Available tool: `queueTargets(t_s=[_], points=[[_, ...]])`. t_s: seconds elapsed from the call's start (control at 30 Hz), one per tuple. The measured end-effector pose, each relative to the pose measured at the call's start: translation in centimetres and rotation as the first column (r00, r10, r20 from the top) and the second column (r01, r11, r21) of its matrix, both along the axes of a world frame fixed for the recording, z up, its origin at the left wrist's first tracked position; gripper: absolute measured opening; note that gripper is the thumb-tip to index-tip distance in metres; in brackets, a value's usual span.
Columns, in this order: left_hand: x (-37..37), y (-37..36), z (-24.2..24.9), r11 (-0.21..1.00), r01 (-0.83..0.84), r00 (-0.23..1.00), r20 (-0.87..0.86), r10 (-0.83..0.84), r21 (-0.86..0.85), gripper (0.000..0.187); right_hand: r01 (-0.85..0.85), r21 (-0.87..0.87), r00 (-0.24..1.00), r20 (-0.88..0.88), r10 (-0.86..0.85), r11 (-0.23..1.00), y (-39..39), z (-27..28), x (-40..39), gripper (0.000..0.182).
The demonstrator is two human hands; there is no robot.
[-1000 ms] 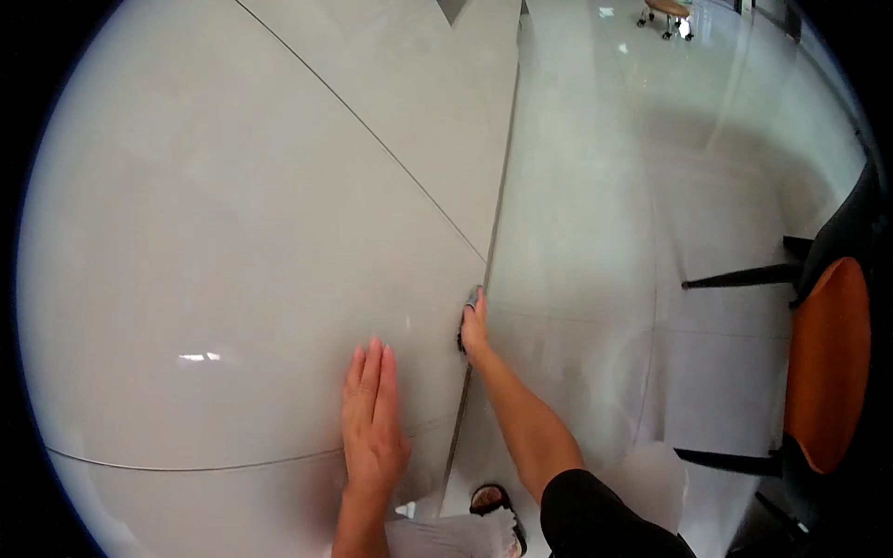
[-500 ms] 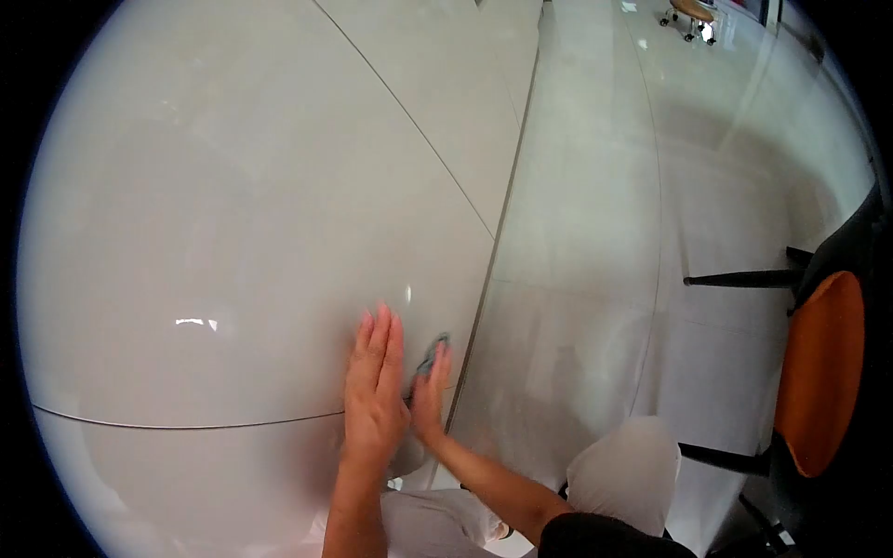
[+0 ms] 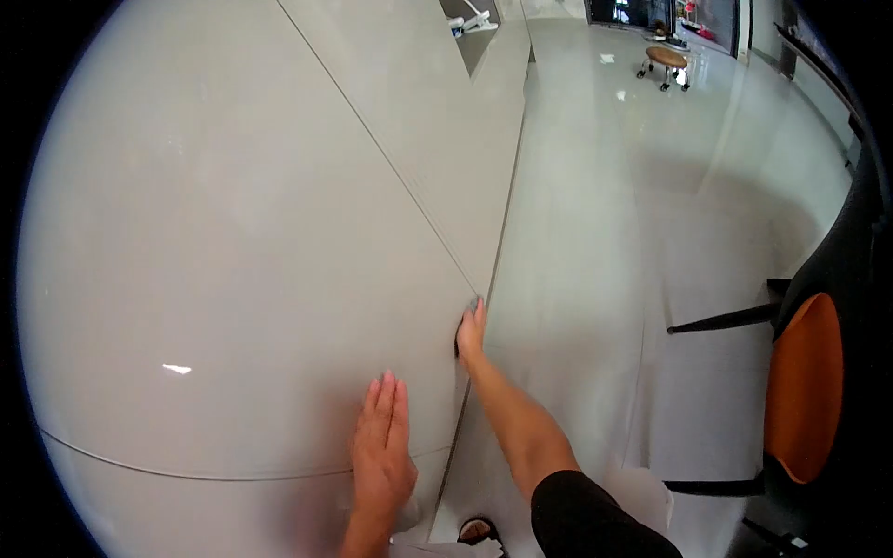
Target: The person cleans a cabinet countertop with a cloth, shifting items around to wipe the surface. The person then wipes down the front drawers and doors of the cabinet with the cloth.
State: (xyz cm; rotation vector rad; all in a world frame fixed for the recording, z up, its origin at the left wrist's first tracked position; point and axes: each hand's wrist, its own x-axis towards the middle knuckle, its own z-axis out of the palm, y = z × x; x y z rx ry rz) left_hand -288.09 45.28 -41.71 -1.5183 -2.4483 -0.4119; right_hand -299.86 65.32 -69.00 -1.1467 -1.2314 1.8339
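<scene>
A glossy off-white cabinet front (image 3: 223, 251) with thin dark seams fills the left side of the head view. My right hand (image 3: 472, 337) is stretched forward and presses a grey cloth (image 3: 476, 304) to the panel near its bottom edge, where a slanting seam ends. Most of the cloth is hidden behind the fingers. Nearer to me, my left hand (image 3: 382, 446) is flat against the panel just above the lower seam, its fingers straight, close together and holding nothing.
Shiny pale floor tiles (image 3: 577, 232) run along the cabinet's base. At right stands a black chair with an orange seat (image 3: 805, 391), its legs reaching over the floor. A wheeled stool (image 3: 666, 59) is far back. White items lie in a recess (image 3: 480, 39) at the top.
My right hand has slid the cloth forward along the panel's bottom edge, away from my left hand. The view has shifted, showing more of the far floor and the recess.
</scene>
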Motion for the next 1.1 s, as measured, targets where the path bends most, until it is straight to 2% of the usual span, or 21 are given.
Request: queueTargets(t_s=[0.07,0.13,0.2,0.27,0.33,0.43,0.5,0.6,0.67,0.77,0.83,0.9,1.0,1.03,1.1], points=[[0.1,0.9,0.1,0.999,-0.041,0.997,0.066,0.041,-0.006,0.065,0.044,0.229,0.989,-0.145,-0.011,0.972,2.3,3.7,-1.5,0.06],[-0.3,2.6,0.8,0.999,-0.026,0.992,0.123,0.031,-0.045,0.069,0.009,0.322,0.971,-0.23,0.069,0.947,2.3,9.4,-0.2,0.063],[0.4,4.6,3.4,0.996,-0.019,0.989,0.143,0.031,-0.086,0.073,-0.012,0.417,0.943,-0.298,0.149,0.909,2.2,16.0,1.8,0.065],[0.8,6.1,8.9,0.989,-0.036,0.989,0.133,0.056,-0.143,0.076,-0.033,0.501,0.909,-0.346,0.235,0.865,1.3,23.1,2.9,0.068],[0.6,7.8,15.6,0.984,-0.1,0.994,0.032,0.106,-0.148,0.076,-0.025,0.554,0.88,-0.382,0.281,0.832,1.4,31.4,3.3,0.068],[1.0,10.0,24.6,0.985,-0.147,0.989,-0.047,0.143,-0.094,0.075,-0.01,0.656,0.84,-0.404,0.362,0.755,2.6,43.4,3.9,0.066],[0.7,11.5,31.9,0.985,-0.164,0.984,-0.074,0.16,-0.058,0.074,0.004,0.661,0.832,-0.419,0.364,0.751,3.9,51.5,2.5,0.066],[0.7,12.4,39.0,0.982,-0.179,0.98,-0.095,0.173,-0.056,0.071,0.017,0.707,0.827,-0.408,0.387,0.708,5.8,59.6,1.6,0.065],[0.4,13.7,46.6,0.984,-0.17,0.976,-0.149,0.161,-0.053,0.07,0.05,0.718,0.819,-0.428,0.383,0.694,7.4,68.3,1.4,0.064],[-1.0,15.3,52.6,0.983,-0.183,0.977,-0.119,0.179,-0.026,0.067,0.158,0.764,0.871,-0.407,0.276,0.626,10.9,70.8,-2.7,0.064],[-2.2,15.1,54.9,0.987,-0.159,0.984,-0.088,0.157,-0.011,0.065,0.137,0.688,0.882,-0.412,0.229,0.712,11.4,72.7,-3.1,0.065],[-3.9,15.7,57.8,0.992,-0.126,0.989,-0.078,0.127,0.027,0.065,0.119,0.718,0.927,-0.328,0.183,0.686,9.7,75.6,-2.7,0.065],[-6.1,17.7,63.2,0.946,0.007,0.994,-0.102,0.028,0.323,0.07,0.229,0.836,0.864,-0.41,0.291,0.498,9.2,81.8,-2.1,0.064],[-6.7,18.2,64.9,0.924,0.029,0.994,-0.112,0.015,0.38,0.071,0.289,0.872,0.825,-0.436,0.359,0.395,10.6,85.1,-1.5,0.064],[-8.5,18.2,66.7,0.867,0.062,0.993,-0.117,-0.005,0.495,0.074,0.307,0.905,0.815,-0.41,0.409,0.295,13.7,89.8,-3.2,0.064]])
